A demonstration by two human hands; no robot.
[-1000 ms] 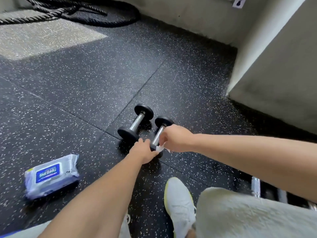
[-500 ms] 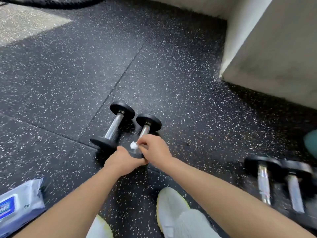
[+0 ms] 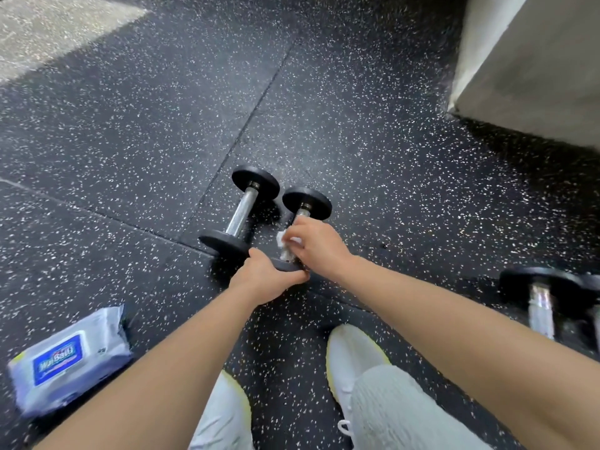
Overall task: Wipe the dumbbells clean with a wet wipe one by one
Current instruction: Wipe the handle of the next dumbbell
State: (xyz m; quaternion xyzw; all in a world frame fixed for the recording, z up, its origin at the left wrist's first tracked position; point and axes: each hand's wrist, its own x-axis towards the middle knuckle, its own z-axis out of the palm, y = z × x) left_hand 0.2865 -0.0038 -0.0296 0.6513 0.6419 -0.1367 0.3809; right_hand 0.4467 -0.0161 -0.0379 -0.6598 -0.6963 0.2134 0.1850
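Note:
Two small black dumbbells with chrome handles lie side by side on the speckled rubber floor. The left dumbbell (image 3: 242,212) is free. On the right dumbbell (image 3: 306,203) my left hand (image 3: 264,279) grips the near weight plate. My right hand (image 3: 316,243) pinches a white wet wipe (image 3: 285,245) wrapped round its chrome handle. Most of that handle is hidden by my fingers and the wipe.
A pack of wet wipes (image 3: 69,360) lies on the floor at the lower left. Further dumbbells (image 3: 540,297) lie at the right edge. A pale wall corner (image 3: 526,66) stands at the upper right. My white shoes (image 3: 352,355) are just below my hands.
My right hand has slid the wipe along the handle of the right dumbbell. The view has tilted down and shifted, bringing the dumbbells at the right into sight.

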